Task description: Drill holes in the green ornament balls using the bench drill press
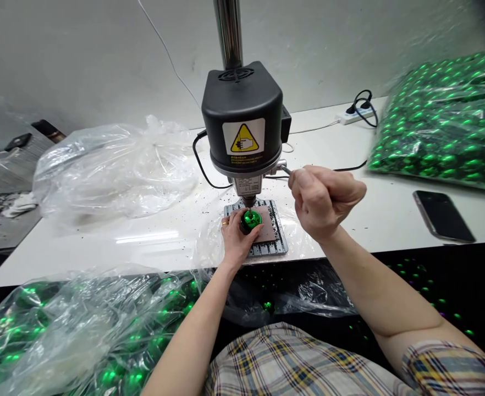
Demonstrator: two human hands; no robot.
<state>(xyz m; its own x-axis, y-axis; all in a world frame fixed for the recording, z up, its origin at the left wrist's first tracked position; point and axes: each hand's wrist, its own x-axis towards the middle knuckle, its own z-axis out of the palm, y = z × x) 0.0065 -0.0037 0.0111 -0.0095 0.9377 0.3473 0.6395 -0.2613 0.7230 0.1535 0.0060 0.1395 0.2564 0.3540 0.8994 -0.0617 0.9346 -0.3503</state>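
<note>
A shiny green ball [252,220] sits under the spindle of a black drill press [242,104], on a pinkish board [269,223] over the slotted metal base [281,242]. My left hand [238,236] wraps its fingers and thumb around the ball from the left and front. Raised to the right of the machine, my right hand [323,201] is closed around the metal lever [285,169] that comes out of the drill head's side.
Clear plastic bags [114,170] lie at the left; a bag of green balls [444,121] stands at the right, another [81,330] at the front left. A phone [444,216] and a power strip [356,115] rest on the white table [155,242]. Dark shavings surround the base.
</note>
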